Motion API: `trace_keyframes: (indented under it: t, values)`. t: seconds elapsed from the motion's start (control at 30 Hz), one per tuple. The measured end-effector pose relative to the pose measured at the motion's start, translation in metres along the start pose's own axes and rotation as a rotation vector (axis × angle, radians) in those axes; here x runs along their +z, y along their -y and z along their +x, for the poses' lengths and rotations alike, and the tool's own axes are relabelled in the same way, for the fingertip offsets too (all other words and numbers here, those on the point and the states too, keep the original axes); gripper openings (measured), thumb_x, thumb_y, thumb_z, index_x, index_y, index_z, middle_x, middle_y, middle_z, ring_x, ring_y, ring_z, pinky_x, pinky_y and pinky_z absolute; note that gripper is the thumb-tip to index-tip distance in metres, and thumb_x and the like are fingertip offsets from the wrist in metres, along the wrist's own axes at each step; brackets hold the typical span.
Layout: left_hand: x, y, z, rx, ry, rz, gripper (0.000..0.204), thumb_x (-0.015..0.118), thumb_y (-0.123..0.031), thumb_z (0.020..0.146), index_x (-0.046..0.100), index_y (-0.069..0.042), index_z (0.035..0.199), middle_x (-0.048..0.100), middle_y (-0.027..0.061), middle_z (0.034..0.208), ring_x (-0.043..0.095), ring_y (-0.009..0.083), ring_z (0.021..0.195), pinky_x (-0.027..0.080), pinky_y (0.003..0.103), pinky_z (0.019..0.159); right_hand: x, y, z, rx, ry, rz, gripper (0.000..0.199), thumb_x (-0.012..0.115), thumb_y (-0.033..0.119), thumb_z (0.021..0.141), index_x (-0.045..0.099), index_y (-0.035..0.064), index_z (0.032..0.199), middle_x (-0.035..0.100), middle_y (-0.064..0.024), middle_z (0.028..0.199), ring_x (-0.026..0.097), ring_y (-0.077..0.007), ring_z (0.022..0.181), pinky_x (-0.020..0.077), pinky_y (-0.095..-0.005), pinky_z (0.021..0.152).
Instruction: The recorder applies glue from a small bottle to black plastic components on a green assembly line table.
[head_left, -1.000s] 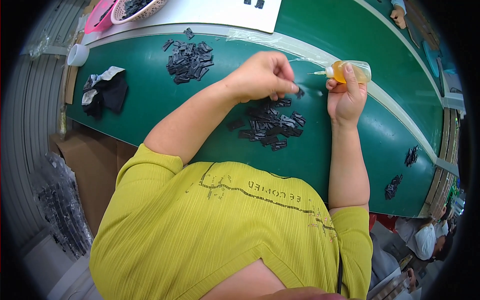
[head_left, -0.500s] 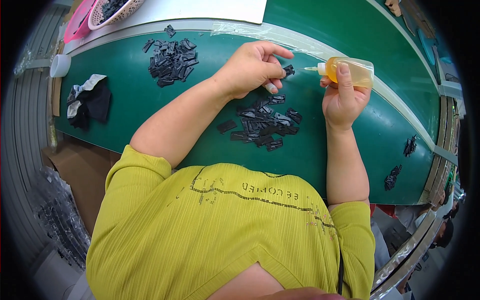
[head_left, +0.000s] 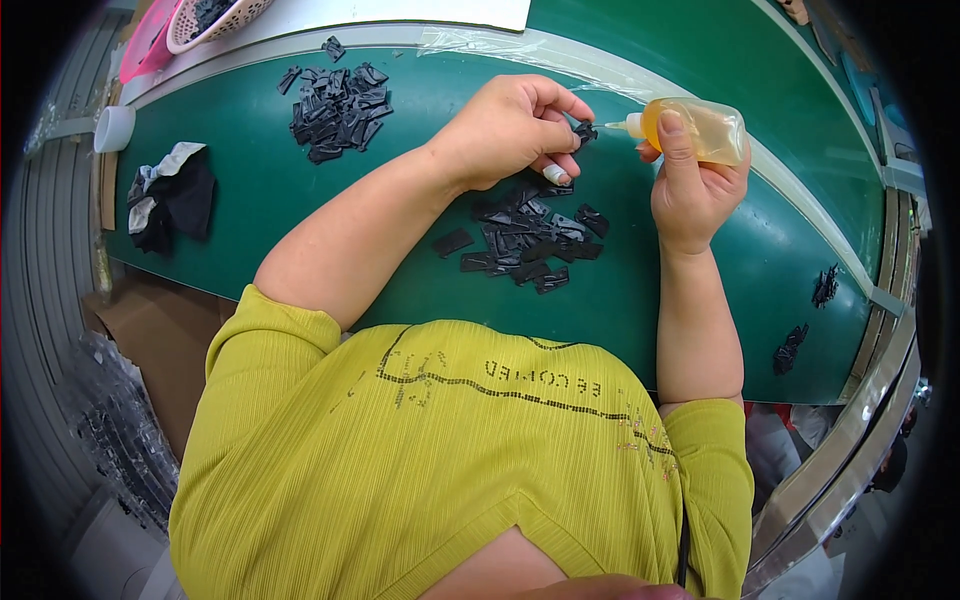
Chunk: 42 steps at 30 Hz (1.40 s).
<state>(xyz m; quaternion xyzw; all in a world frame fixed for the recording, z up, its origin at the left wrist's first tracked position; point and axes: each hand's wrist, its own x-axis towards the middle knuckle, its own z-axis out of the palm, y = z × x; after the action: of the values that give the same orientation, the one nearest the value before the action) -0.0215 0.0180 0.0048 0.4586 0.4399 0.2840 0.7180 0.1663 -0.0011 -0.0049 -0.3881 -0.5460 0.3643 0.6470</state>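
Pinched between the thumb and fingers of my left hand [head_left: 520, 130] is a small black plastic part [head_left: 586, 132]. White tape wraps one of its fingertips. My right hand [head_left: 695, 190] grips a clear squeeze bottle [head_left: 705, 130] of amber liquid, lying nearly level. Its thin needle tip points left and reaches the black part; whether it touches cannot be made out. Below my left hand lies a loose pile of flat black parts [head_left: 530, 240]. A larger pile of similar black parts [head_left: 340, 108] sits farther left on the green table [head_left: 420, 290].
A black and white cloth [head_left: 175, 200] and a white cup [head_left: 114, 129] stand at the left edge. Pink baskets [head_left: 215, 35] with black parts are at the far left. Two small clusters of black pieces [head_left: 790, 348] lie at the right. A taped strip [head_left: 600, 72] crosses the table's far side.
The bottle and its needle have come closer to the black part, and the needle end now meets it in view. My left index finger has curled down toward the part.
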Motion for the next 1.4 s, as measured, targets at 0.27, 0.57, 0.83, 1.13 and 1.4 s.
trace_keyframes:
  t: [0.27, 0.57, 0.83, 1.13, 1.4]
  values:
    - [-0.001, 0.000, 0.000, -0.002, 0.008, 0.005, 0.030, 0.059, -0.002, 0.080, 0.055, 0.005, 0.109, 0.058, 0.0074, 0.083, 0.065, 0.0164, 0.067, 0.051, 0.022, 0.059, 0.000, 0.000, 0.000, 0.001, 0.019, -0.019, 0.021, 0.068, 0.008, 0.083, 0.054, 0.0006, 0.097, 0.064, -0.0080, 0.085, 0.062, -0.0119, 0.068, 0.0512, -0.0208, 0.056]
    - [-0.001, 0.000, 0.001, -0.001, 0.001, -0.001, 0.030, 0.058, -0.002, 0.079, 0.055, 0.005, 0.108, 0.060, 0.0084, 0.081, 0.066, 0.0169, 0.066, 0.051, 0.022, 0.057, 0.002, -0.001, 0.001, -0.037, 0.002, -0.002, 0.020, 0.067, 0.008, 0.083, 0.055, 0.0008, 0.096, 0.063, -0.0076, 0.085, 0.061, -0.0118, 0.068, 0.0502, -0.0209, 0.054]
    - [-0.003, -0.001, 0.001, -0.020, -0.021, -0.064, 0.028, 0.058, 0.001, 0.078, 0.054, 0.005, 0.106, 0.063, 0.0136, 0.083, 0.067, 0.0197, 0.067, 0.053, 0.023, 0.057, -0.004, 0.004, 0.000, 0.101, 0.054, 0.205, 0.016, 0.065, 0.011, 0.083, 0.058, 0.0025, 0.094, 0.063, -0.0070, 0.083, 0.060, -0.0133, 0.067, 0.0481, -0.0217, 0.052]
    - [-0.004, -0.004, 0.001, -0.021, -0.013, -0.071, 0.026, 0.058, 0.001, 0.078, 0.053, 0.004, 0.103, 0.063, 0.0144, 0.081, 0.066, 0.0204, 0.064, 0.054, 0.025, 0.056, -0.002, 0.003, -0.005, 0.111, 0.090, 0.119, 0.022, 0.068, 0.011, 0.082, 0.056, 0.0020, 0.099, 0.063, -0.0071, 0.086, 0.062, -0.0129, 0.070, 0.0506, -0.0209, 0.053]
    - [-0.004, -0.003, 0.000, -0.019, -0.012, -0.059, 0.025, 0.058, 0.000, 0.078, 0.053, 0.004, 0.103, 0.063, 0.0145, 0.080, 0.066, 0.0200, 0.064, 0.054, 0.025, 0.055, 0.001, 0.002, -0.008, 0.112, 0.079, 0.113, 0.026, 0.069, 0.010, 0.081, 0.056, 0.0015, 0.102, 0.064, -0.0073, 0.089, 0.063, -0.0125, 0.073, 0.0528, -0.0213, 0.055]
